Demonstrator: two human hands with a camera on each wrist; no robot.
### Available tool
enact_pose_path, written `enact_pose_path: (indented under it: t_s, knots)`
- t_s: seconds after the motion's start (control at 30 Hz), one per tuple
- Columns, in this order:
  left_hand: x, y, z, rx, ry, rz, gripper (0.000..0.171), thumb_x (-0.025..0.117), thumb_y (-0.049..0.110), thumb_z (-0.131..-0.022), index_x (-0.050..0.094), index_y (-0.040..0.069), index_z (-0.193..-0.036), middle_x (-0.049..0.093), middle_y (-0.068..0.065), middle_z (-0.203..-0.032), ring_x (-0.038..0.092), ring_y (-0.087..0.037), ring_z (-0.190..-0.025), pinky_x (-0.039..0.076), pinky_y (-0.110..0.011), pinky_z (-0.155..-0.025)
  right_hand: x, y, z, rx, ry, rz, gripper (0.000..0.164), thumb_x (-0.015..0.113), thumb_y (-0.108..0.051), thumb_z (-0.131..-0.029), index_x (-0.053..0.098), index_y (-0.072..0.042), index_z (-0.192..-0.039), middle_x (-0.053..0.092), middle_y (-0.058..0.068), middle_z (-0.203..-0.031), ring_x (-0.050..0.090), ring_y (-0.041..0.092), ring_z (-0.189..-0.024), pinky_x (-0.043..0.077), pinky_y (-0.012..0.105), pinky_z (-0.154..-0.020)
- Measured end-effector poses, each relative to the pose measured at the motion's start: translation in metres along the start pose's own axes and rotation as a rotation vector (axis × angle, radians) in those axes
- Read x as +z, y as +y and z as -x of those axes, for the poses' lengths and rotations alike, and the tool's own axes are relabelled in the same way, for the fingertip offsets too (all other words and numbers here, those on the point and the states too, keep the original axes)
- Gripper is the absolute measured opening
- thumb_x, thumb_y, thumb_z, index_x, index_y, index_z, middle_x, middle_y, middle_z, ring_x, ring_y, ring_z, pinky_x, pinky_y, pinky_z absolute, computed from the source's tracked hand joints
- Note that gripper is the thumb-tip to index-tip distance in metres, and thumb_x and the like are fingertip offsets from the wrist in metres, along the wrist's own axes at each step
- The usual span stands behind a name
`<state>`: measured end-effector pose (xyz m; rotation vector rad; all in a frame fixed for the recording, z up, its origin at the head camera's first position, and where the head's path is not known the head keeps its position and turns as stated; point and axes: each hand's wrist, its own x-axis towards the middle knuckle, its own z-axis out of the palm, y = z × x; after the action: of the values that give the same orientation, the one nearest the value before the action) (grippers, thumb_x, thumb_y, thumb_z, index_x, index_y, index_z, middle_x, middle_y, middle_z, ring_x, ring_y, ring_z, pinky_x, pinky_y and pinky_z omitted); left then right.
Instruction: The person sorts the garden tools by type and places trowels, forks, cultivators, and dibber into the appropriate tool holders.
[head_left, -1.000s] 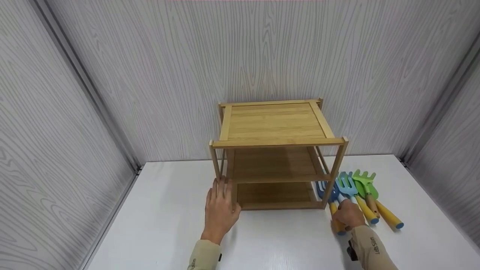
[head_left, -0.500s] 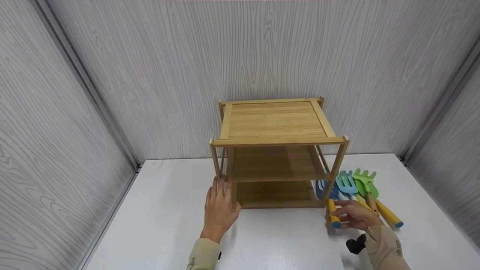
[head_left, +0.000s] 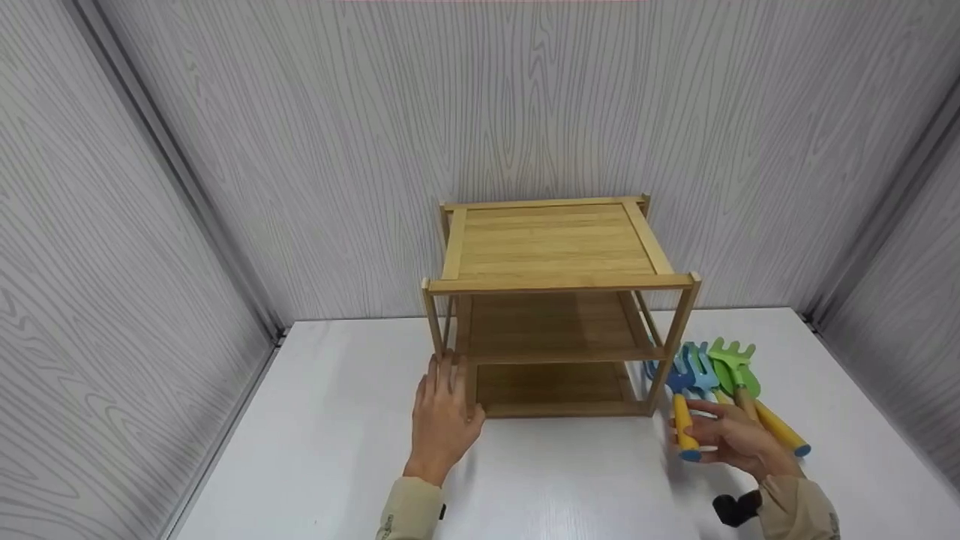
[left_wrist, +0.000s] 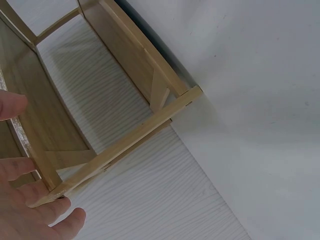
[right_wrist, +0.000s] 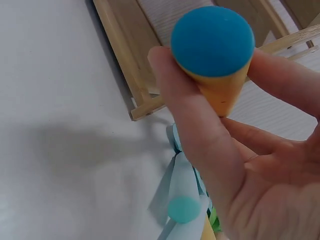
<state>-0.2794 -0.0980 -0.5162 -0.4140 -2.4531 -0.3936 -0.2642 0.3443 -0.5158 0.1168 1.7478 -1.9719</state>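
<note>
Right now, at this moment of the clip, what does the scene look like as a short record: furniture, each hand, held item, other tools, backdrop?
Furniture: three-level wooden rack, upright on a white table
Left hand: touches the rack near its left front post
Right hand: holds a yellow handle between thumb and fingers
Held item: blue end cap; head partly hidden
Other tools: light-blue fork, green rake, right of the rack
Backdrop: grey wood-grain wall

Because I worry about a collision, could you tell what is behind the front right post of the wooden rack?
Behind that post, a blue piece shows to its left and a dark-blue tool head to its right; anything straight behind it is covered.
</note>
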Motion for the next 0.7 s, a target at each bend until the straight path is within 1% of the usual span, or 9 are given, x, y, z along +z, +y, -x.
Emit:
enact_pose_path:
  t_s: [0.17,0.27,0.43,0.53,0.7]
  knots:
    - [0.001,0.000,0.000,0.004,0.002,-0.009,0.072,0.074,0.022,-0.084,0.048,-0.003,-0.146,0.045,-0.025,-0.148,0.040,-0.045,-0.139,0.041,-0.054,-0.109,-0.001,0.002,0.009,-0.014,-0.016,-0.003,0.086,0.062,-0.004,-0.098,0.000,0.012,-0.155,0.070,0.010,-0.119,0.070,0.029,-0.106,0.058,0.046,-0.088]
    - [0.001,0.001,0.000,0.005,0.008,-0.011,0.072,0.074,0.022,-0.084,0.048,-0.004,-0.146,0.045,-0.025,-0.148,0.040,-0.046,-0.139,0.041,-0.054,-0.109,-0.003,0.003,0.015,-0.038,-0.027,0.020,0.085,0.061,-0.004,-0.098,0.000,0.012,-0.155,0.070,0.007,-0.118,0.070,0.029,-0.107,0.057,0.047,-0.088]
    - [0.002,0.000,0.001,0.019,0.025,-0.027,0.072,0.075,0.021,-0.082,0.050,-0.004,-0.144,0.047,-0.025,-0.146,0.042,-0.046,-0.137,0.042,-0.054,-0.108,-0.001,0.001,0.026,-0.083,-0.021,0.066,0.085,0.059,-0.005,-0.099,-0.002,0.011,-0.155,0.069,0.003,-0.118,0.070,0.027,-0.105,0.058,0.047,-0.086]
    - [0.002,0.000,0.002,0.025,0.025,-0.022,0.072,0.076,0.021,-0.082,0.049,-0.004,-0.144,0.046,-0.025,-0.147,0.041,-0.046,-0.137,0.042,-0.054,-0.108,0.002,-0.002,0.033,-0.113,-0.021,0.066,0.085,0.058,-0.002,-0.099,-0.004,0.011,-0.155,0.069,0.003,-0.119,0.070,0.028,-0.105,0.058,0.048,-0.085]
    - [0.001,0.000,0.001,0.009,-0.002,0.004,0.072,0.073,0.020,-0.084,0.047,-0.005,-0.146,0.043,-0.026,-0.149,0.038,-0.046,-0.140,0.040,-0.054,-0.109,0.005,-0.005,0.043,-0.160,-0.032,0.032,0.081,0.057,0.001,-0.099,0.000,0.008,-0.157,0.069,0.001,-0.118,0.071,0.028,-0.104,0.058,0.051,-0.086]
